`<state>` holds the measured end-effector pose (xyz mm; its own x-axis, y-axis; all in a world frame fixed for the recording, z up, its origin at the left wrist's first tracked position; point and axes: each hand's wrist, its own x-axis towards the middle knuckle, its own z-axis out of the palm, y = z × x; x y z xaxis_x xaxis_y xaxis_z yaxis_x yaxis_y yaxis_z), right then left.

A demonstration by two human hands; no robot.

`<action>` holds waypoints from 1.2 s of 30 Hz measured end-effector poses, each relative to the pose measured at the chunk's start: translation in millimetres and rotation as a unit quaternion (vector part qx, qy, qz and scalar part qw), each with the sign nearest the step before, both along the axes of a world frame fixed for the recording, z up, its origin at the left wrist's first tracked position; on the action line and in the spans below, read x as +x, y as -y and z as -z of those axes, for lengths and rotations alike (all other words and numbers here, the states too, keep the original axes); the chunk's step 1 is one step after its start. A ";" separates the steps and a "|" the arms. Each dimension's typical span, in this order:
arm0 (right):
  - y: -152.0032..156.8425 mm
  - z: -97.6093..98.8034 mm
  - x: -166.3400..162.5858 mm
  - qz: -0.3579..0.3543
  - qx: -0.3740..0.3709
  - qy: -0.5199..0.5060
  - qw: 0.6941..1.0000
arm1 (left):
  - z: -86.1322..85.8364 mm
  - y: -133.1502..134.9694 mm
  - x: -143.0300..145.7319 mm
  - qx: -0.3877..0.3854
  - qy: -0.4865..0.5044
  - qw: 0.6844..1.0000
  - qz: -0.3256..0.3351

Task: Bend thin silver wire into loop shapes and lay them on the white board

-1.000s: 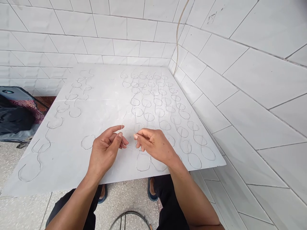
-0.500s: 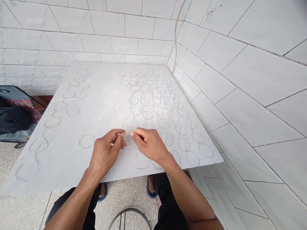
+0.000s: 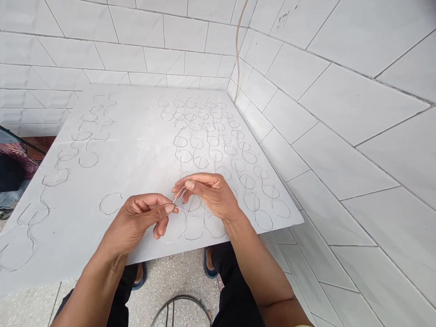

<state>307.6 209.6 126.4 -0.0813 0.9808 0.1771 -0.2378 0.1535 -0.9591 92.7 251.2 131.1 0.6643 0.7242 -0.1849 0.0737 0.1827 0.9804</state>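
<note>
Near the front of the white board, my left hand (image 3: 145, 215) pinches a thin silvery wire (image 3: 179, 192) between thumb and forefinger. My right hand (image 3: 209, 190) has its thumb and forefinger closed on the wire's upper end, its other fingers curled loosely. A thin curve of wire hangs below my left fingertips; how much of it belongs to the held piece I cannot tell. Just left of my left hand lies a wire loop (image 3: 100, 206) on the board. Several joined wire loops (image 3: 193, 238) lie beside and partly under my right hand.
The white board (image 3: 136, 136) carries rows of wire loops at right and bent wire pieces (image 3: 57, 177) at left. White tiled walls (image 3: 327, 131) border it behind and right. A round metal frame (image 3: 184, 298) stands on the floor below; a dark bag (image 3: 12, 172) is at far left.
My left hand has moved slightly left and down, and my right fingers have spread and turned. The wire between them now slants upward. The whole view has shifted a little.
</note>
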 end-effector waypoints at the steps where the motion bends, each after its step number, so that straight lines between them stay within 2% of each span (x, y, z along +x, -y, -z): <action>1: 0.9 0.2 -0.9 0.001 -0.001 -0.008 1.000 | -0.5 0.0 -0.1 -0.020 0.006 1.000 0.010; 4: 3.4 0.7 -3.4 0.019 -0.009 -0.012 1.000 | -2.8 1.8 1.7 -0.061 0.015 0.998 0.028; 7: 4.1 1.0 -4.5 0.041 -0.026 -0.001 0.999 | -4.7 7.0 5.6 -0.036 0.006 0.999 0.013; 12: 3.5 -0.3 -2.6 0.049 -0.067 0.025 0.996 | -6.6 17.4 11.5 0.088 -0.048 0.986 -0.132; 16: 7.2 -0.1 -2.9 -0.002 -0.089 0.112 0.990 | -4.8 16.5 12.0 0.120 -0.039 0.975 -0.183; 18: 9.5 1.7 -4.8 -0.037 -0.099 0.137 0.985 | -3.3 13.6 10.8 0.121 -0.033 0.973 -0.192; 20: 10.8 3.8 -7.1 -0.038 -0.100 0.142 0.984 | -2.3 11.0 9.3 0.120 -0.033 0.972 -0.199; 27: 7.7 5.8 -9.5 0.020 -0.096 0.173 0.980 | -3.3 11.2 6.9 0.107 -0.028 0.976 -0.189; 32: 7.4 4.8 -10.7 0.049 -0.085 0.190 0.977 | -5.5 13.6 7.2 0.142 -0.058 0.970 -0.190; 36: 8.7 4.6 -17.5 0.102 -0.041 0.211 0.971 | -5.4 19.1 9.6 0.128 -0.062 0.969 -0.202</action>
<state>290.1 200.9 121.8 0.0682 0.9936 0.0903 0.2064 0.0745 -0.9756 102.4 232.1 136.4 0.3002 0.9536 -0.0248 0.1675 -0.0271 0.9855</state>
